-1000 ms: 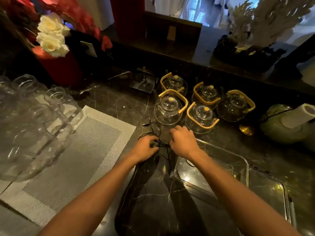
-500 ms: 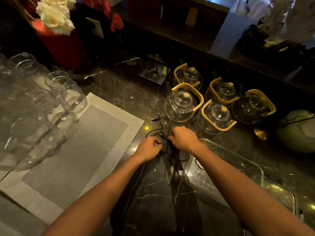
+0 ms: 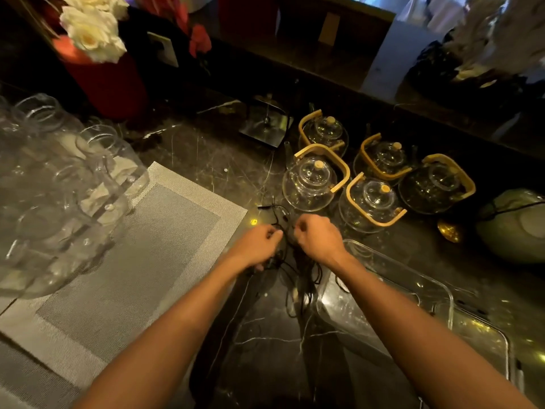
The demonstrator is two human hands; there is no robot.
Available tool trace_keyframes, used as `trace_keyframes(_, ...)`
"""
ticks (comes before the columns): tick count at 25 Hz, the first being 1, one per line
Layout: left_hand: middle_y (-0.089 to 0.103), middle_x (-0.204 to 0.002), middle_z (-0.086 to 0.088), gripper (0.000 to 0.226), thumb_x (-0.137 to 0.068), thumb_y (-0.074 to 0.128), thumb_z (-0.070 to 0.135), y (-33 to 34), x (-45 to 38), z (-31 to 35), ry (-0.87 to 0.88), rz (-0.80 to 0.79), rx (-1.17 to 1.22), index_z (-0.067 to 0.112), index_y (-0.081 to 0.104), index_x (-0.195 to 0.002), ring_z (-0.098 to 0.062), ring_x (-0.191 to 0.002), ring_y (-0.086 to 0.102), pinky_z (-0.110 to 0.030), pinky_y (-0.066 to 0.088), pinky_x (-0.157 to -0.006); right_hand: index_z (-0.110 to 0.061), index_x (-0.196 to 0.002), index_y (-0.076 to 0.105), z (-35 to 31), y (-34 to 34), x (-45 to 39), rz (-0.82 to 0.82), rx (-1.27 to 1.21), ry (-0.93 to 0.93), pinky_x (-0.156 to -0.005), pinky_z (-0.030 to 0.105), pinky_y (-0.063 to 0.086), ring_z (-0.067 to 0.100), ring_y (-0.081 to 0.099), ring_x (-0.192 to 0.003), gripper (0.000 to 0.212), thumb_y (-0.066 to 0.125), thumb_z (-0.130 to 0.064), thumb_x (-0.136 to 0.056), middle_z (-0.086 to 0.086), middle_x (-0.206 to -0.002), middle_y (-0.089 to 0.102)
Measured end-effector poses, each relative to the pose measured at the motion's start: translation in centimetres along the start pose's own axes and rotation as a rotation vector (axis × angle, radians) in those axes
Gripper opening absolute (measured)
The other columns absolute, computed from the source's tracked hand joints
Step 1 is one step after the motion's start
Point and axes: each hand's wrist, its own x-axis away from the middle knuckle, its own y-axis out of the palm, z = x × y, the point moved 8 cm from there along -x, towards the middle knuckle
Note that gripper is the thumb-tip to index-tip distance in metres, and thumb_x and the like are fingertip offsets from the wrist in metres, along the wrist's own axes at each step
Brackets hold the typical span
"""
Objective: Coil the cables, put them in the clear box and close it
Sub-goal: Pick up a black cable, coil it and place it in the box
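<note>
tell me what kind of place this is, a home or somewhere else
Probably a home or hospitality counter rather than a workshop. The dark marble countertop holds five glass teapots with wooden handles, many glass jars beside a woven placemat, and a red vase of roses.

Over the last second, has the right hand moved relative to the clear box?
Yes. The right hand has drifted slightly away from the clear box rim, toward the nearest teapot; the camera moved too.
</note>
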Motion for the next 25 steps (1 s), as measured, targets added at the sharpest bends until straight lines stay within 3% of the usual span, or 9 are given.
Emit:
trace_keyframes(3, 0.072, -0.098, -0.014, 0.042, -0.1, 0.045, 0.049, -1.5, 0.1, 1.3, 0.05, 0.047, -0.305, 0.014, 0.065, -0.112, -0.033, -0.089, 0.07, -0.044, 0.06, -0.078, -0.02, -0.086, 0.067, 1.0, -2.7, 1.8, 0.037, -0.229, -0.004, -0.072, 0.04, 0.056, 0.026, 0.069, -0.08, 0.009, 0.061, -0.025, -0.089, 0.004, -0.082, 0.073)
trace_keyframes(5, 0.073, -0.1, -0.015, 0.044, -0.1, 0.043, 0.049, -1.6, 0.6, 2.0, 0.077, 0.027, -0.316, 0.013, 0.066, -0.109, -0.034, -0.093, 0.07, -0.044, 0.058, -0.082, -0.017, -0.086, 0.062, 0.8, -4.5, 3.1, 0.08, -0.485, -0.041, -0.07, 0.043, 0.056, 0.022, 0.067, -0.072, 0.006, 0.061, -0.021, -0.09, 0.006, -0.08, 0.073)
trace_keyframes(8, 0.074, -0.089, -0.01, 0.051, -0.101, 0.037, 0.052, -1.9, 2.7, 5.6, 0.257, 0.059, -0.158, 0.013, 0.069, -0.093, -0.027, -0.087, 0.07, -0.044, 0.056, -0.083, -0.009, -0.094, 0.056, 0.2, -8.3, 5.5, 0.129, -0.944, -0.057, -0.056, 0.032, 0.055, 0.019, 0.068, -0.069, 0.007, 0.054, -0.012, -0.101, 0.007, -0.085, 0.076)
trace_keyframes(10, 0.073, -0.09, -0.012, 0.058, -0.099, 0.034, 0.061, -2.3, 4.0, 8.1, 0.348, 0.061, -0.013, 0.016, 0.07, -0.096, -0.027, -0.088, 0.069, -0.053, 0.053, -0.087, -0.005, -0.101, 0.056, -0.7, -10.9, 7.2, 0.131, -1.167, -0.06, -0.052, 0.026, 0.056, 0.018, 0.069, -0.069, 0.008, 0.05, -0.009, -0.105, 0.011, -0.088, 0.076)
trace_keyframes(12, 0.075, -0.101, -0.01, 0.062, -0.094, 0.034, 0.071, -2.0, 4.9, 9.9, 0.366, -0.044, 0.114, 0.023, 0.072, -0.103, -0.027, -0.099, 0.07, -0.055, 0.051, -0.094, -0.004, -0.102, 0.055, -1.4, -13.9, 9.0, 0.171, -1.329, -0.094, -0.052, 0.029, 0.059, 0.019, 0.07, -0.065, 0.01, 0.047, -0.009, -0.106, 0.016, -0.09, 0.076)
trace_keyframes(14, 0.077, -0.103, 0.0, 0.063, -0.092, 0.037, 0.074, -1.3, 6.2, 10.9, 0.371, -0.129, 0.199, 0.026, 0.076, -0.105, -0.021, -0.104, 0.071, -0.049, 0.051, -0.098, -0.005, -0.096, 0.054, -1.5, -17.3, 10.5, 0.241, -1.422, -0.152, -0.057, 0.031, 0.062, 0.02, 0.072, -0.067, 0.015, 0.045, -0.009, -0.107, 0.014, -0.088, 0.077)
trace_keyframes(19, 0.074, -0.086, -0.006, 0.037, -0.101, 0.054, 0.04, 1.1, 9.7, 11.9, 0.508, -0.15, 0.193, 0.009, 0.074, -0.1, -0.025, -0.087, 0.072, -0.038, 0.056, -0.087, -0.007, -0.098, 0.053, -1.0, -23.8, 13.4, 0.323, -1.52, -0.258, -0.062, 0.029, 0.062, 0.021, 0.075, -0.073, 0.016, 0.042, -0.009, -0.108, 0.012, -0.088, 0.079)
trace_keyframes(23, 0.07, -0.082, -0.004, 0.036, -0.106, 0.045, 0.031, 1.6, 9.5, 9.8, 0.427, -0.072, 0.225, 0.008, 0.073, -0.111, -0.013, -0.073, 0.066, -0.03, 0.054, -0.076, -0.009, -0.104, 0.051, 0.1, -28.6, 14.6, 0.398, -1.682, -0.41, -0.065, 0.029, 0.06, 0.019, 0.075, -0.076, 0.01, 0.042, -0.011, -0.107, 0.01, -0.09, 0.077)
trace_keyframes(25, 0.063, -0.069, -0.005, 0.038, -0.107, 0.044, 0.028, 1.2, 9.0, 7.6, 0.319, 0.02, 0.353, 0.003, 0.073, -0.107, -0.009, -0.059, 0.06, -0.02, 0.048, -0.059, -0.009, -0.1, 0.053, 1.4, -31.0, 15.4, 0.444, -1.788, -0.483, -0.067, 0.029, 0.06, 0.018, 0.073, -0.074, 0.013, 0.042, -0.011, -0.107, 0.008, -0.087, 0.075)
